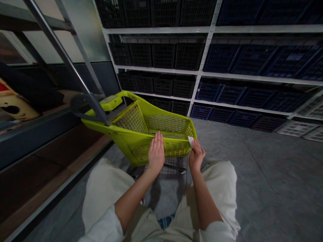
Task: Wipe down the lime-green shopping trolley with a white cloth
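A lime-green plastic shopping cart point(121, 143) stands right in front of my knees, its basket walls pierced with rows of holes. Flat against the near side of the basket lies my left hand point(156, 151), fingers stretched out and holding nothing. At the basket's front right corner, my right hand point(196, 157) pinches a small white wipe point(191, 141) against the rim. Whether it is cloth or paper I cannot tell. Inside the basket, toward the handle end, a green grid flap point(132, 117) stands tilted.
White metal shelving point(199, 75) spans the back, filled with black crates point(164, 55) and blue crates point(257, 60). Dark wooden shelves on metal posts point(60, 47) rise close on the left, with a yellow printed item point(19, 104) on one. Grey floor point(264, 174) extends to the right.
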### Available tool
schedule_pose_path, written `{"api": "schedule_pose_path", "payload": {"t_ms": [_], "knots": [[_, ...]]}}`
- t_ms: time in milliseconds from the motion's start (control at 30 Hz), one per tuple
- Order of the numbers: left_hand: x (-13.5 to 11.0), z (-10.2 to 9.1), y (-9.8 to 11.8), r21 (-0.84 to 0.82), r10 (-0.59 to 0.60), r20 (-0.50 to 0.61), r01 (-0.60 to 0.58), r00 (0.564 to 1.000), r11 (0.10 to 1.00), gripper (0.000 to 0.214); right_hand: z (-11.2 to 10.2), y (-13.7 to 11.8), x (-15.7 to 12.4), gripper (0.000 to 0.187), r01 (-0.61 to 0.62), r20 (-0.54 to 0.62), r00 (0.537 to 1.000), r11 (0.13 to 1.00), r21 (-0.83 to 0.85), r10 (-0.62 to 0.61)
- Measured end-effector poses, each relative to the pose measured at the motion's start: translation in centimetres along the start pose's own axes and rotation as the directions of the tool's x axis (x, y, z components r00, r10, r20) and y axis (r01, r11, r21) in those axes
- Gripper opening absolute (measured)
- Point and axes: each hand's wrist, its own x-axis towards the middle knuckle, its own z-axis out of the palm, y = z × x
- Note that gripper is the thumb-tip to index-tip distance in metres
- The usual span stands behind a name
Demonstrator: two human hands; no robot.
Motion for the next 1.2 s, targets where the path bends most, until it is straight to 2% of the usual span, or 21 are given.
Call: {"api": "schedule_pose_path", "payload": {"t_ms": [100,200,267,367,433,533,700,800,867,933,1000,1100,1200], "knots": [[0.0,0.2,0.1,-0.001,0.006,-0.030,-0.006,1.000,1.000,0.075,0.9,-3.7,-0.5,0.063,-0.018,0.003,1.000,0.999,-0.046,0.018],[0.2,0.3,0.2,0.011,-0.023,-0.038,0.023,0.999,1.000,0.069,2.0,-8.9,-1.2,0.066,0.132,0.164,0.978,0.991,-0.001,-0.130],[0.2,0.4,0.2,0.024,-0.039,-0.030,0.040,0.999,0.999,0.066,2.5,-11.5,-1.4,0.064,0.184,0.241,0.952,0.982,0.048,-0.190],[0.2,0.2,-0.1,0.035,-0.034,-0.016,0.035,0.999,0.999,0.066,2.5,-12.8,-1.3,0.063,0.216,0.296,0.927,0.973,0.076,-0.229],[0.1,0.0,-0.3,0.032,-0.024,-0.005,0.025,1.000,0.999,0.068,1.8,-11.7,-0.9,0.065,0.260,0.312,0.910,0.962,0.079,-0.272],[0.1,-0.3,-0.4,0.022,-0.010,0.021,0.010,1.000,1.000,0.072,0.3,-7.6,-0.3,0.065,0.286,0.264,0.919,0.956,0.058,-0.291],[0.1,-0.4,-0.3,0.006,-0.008,0.033,0.008,0.999,1.000,0.076,-1.5,0.7,0.5,0.056,0.169,0.095,0.981,0.986,0.016,-0.170],[0.1,-0.3,-0.1,0.008,-0.007,0.038,0.007,0.999,1.000,0.075,-1.5,2.4,0.3,0.055,0.105,0.034,0.994,0.994,-0.007,-0.104],[0.2,-0.2,0.1,0.011,-0.010,0.036,0.010,0.999,1.000,0.074,-1.1,1.0,0.0,0.058,0.069,0.013,0.998,0.996,-0.060,-0.068],[0.3,-0.1,0.3,0.011,-0.016,0.021,0.016,1.000,1.000,0.072,-0.4,-1.9,-0.4,0.063,0.076,0.035,0.997,0.993,-0.091,-0.073],[0.4,0.1,0.6,0.011,-0.027,0.003,0.027,1.000,1.000,0.070,0.5,-5.5,-0.7,0.065,0.142,0.110,0.985,0.987,-0.069,-0.134],[0.6,0.5,0.7,0.015,-0.043,-0.003,0.043,0.999,0.999,0.066,1.8,-10.1,-0.7,0.065,0.228,0.244,0.943,0.973,0.025,-0.227],[0.8,0.7,0.6,0.018,-0.039,0.013,0.038,0.999,0.999,0.067,2.4,-11.8,-0.3,0.063,0.252,0.301,0.916,0.964,0.089,-0.267]]}}
